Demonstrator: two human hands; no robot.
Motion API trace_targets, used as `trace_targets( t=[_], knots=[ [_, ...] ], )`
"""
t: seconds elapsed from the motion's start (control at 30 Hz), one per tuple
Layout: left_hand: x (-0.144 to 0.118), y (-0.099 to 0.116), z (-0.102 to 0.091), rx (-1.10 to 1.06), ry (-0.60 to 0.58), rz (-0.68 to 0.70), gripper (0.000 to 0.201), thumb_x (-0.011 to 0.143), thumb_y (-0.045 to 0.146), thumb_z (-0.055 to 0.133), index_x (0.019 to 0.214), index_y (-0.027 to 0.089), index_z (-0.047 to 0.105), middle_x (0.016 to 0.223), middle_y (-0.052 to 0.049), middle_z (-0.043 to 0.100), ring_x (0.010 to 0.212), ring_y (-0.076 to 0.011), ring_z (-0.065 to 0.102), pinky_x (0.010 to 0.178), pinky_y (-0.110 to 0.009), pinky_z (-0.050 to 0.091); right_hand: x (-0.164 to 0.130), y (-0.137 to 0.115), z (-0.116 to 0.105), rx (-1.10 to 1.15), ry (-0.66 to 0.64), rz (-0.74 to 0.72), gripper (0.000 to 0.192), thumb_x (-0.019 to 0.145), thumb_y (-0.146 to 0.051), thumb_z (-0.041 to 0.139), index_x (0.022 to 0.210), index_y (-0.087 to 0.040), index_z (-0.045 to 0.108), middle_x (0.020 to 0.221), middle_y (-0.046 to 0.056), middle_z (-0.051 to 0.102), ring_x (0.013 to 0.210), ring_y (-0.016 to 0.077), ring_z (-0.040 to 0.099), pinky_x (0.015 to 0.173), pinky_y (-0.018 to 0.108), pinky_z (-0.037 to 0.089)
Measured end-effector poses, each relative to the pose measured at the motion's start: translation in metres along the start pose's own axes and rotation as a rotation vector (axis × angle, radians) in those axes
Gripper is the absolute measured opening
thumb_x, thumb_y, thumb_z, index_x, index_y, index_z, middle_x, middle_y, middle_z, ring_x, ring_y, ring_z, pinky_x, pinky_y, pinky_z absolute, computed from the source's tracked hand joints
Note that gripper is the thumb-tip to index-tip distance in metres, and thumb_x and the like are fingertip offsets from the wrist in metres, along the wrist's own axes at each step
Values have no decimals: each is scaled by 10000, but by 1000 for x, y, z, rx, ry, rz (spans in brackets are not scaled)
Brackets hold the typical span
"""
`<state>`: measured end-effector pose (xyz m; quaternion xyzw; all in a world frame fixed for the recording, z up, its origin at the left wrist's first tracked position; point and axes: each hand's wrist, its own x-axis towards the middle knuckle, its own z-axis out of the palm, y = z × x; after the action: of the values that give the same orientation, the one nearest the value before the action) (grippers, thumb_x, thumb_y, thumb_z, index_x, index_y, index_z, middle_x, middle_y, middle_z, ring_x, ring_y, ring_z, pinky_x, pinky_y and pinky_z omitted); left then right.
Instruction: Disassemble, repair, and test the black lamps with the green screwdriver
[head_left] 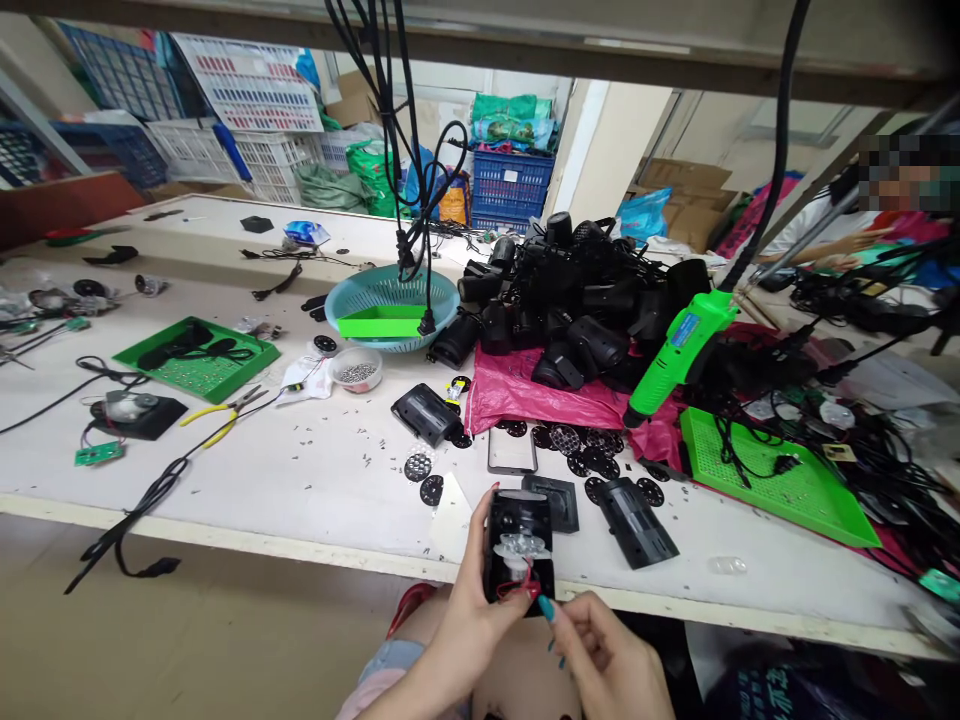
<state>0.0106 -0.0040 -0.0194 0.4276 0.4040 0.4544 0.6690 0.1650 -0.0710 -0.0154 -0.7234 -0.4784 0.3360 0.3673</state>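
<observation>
My left hand is closed round an opened black plastic housing at the table's front edge. Inside it sit a clear lens disc, a small white part like a motor below it, and red wires. The left thumb presses near those wires. At the housing's lower right corner my right hand has its fingers curled in a pinch; whatever lies between the fingertips is hidden. A square black part lies just behind the housing, and a black half shell rests to the right.
A green electric screwdriver hangs at right above a green tray. Black lamp-like units are heaped on pink plastic. Yellow-handled pliers, a screw bowl and a blue basket stand left. Another person's arm shows at far right.
</observation>
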Motion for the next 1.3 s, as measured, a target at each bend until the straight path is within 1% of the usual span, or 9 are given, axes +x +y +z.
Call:
trace_targets(
  t=[0.17, 0.37, 0.47, 0.6, 0.8, 0.93, 1.03, 1.17, 1.3],
  knots=[
    [-10, -10, -28, -205, 97, -169, 976, 742, 239, 802, 1557, 348, 275, 1590, -60, 399, 1460, -314, 351, 1227, -451, 206, 95, -48, -16, 80, -40, -254, 358, 937, -522, 499, 925, -214, 681, 915, 50, 694, 806, 180, 642, 685, 241, 524],
    [-13, -28, -50, -377, 140, -161, 1105, 566, 292, 922, 1520, 306, 364, 1395, -125, 597, 1280, -365, 553, 1132, -478, 348, 221, -112, 99, -98, -175, -481, 266, 936, -305, 601, 1166, -185, 659, 1302, 100, 612, 1272, 267, 525, 1092, 520, 402],
    [21, -27, -63, -375, 118, -166, 972, 503, 400, 943, 1380, 249, 552, 1152, -127, 717, 1105, -391, 653, 1023, -505, 446, 244, -123, 139, -192, -223, -573, 268, 933, -334, 642, 1139, -163, 646, 1281, 91, 616, 1181, 247, 588, 1014, 502, 485],
    [69, -11, -77, -358, 95, -131, 788, 517, 589, 879, 1177, 210, 672, 796, -82, 740, 899, -411, 700, 903, -582, 491, 250, -126, 148, -241, -246, -723, 178, 957, -354, 615, 960, -184, 668, 987, 32, 686, 854, 142, 657, 788, 322, 568],
    [72, -24, -80, -358, 49, -145, 760, 475, 688, 841, 1061, 221, 716, 675, -50, 705, 843, -384, 717, 935, -569, 492, 223, -175, 66, -84, 92, -929, 183, 962, -280, 552, 855, -194, 673, 877, 40, 683, 833, 159, 655, 773, 307, 551],
    [70, -35, -75, -337, 29, -150, 793, 431, 704, 856, 1076, 262, 729, 749, -74, 737, 918, -401, 713, 976, -577, 481, 197, -262, -35, 54, 516, -1101, 221, 959, -232, 504, 1109, -176, 657, 1155, 88, 652, 1127, 186, 593, 962, 339, 487],
    [76, -31, -67, -331, 34, -113, 883, 456, 761, 813, 1144, 216, 718, 745, -102, 736, 955, -439, 698, 974, -636, 459, 199, -346, -94, -91, 896, -1440, 368, 892, -48, 438, 1165, -86, 682, 1197, 139, 675, 1179, 181, 593, 1036, 338, 447],
    [81, -20, -58, -309, 53, -53, 917, 500, 758, 798, 1238, 227, 680, 746, -88, 736, 952, -428, 698, 974, -643, 453, 225, -438, -132, -499, 670, -1233, 486, 833, 0, 414, 1245, -49, 667, 1314, 138, 659, 1299, 199, 556, 1075, 328, 379],
    [65, -13, -58, -280, 53, -43, 918, 542, 696, 826, 1308, 228, 635, 793, -90, 732, 979, -421, 700, 1029, -630, 419, 237, -463, -142, -521, 618, -1125, 485, 840, -169, 343, 1112, -70, 733, 1150, 78, 729, 1197, 199, 612, 968, 353, 409]
  ],
)
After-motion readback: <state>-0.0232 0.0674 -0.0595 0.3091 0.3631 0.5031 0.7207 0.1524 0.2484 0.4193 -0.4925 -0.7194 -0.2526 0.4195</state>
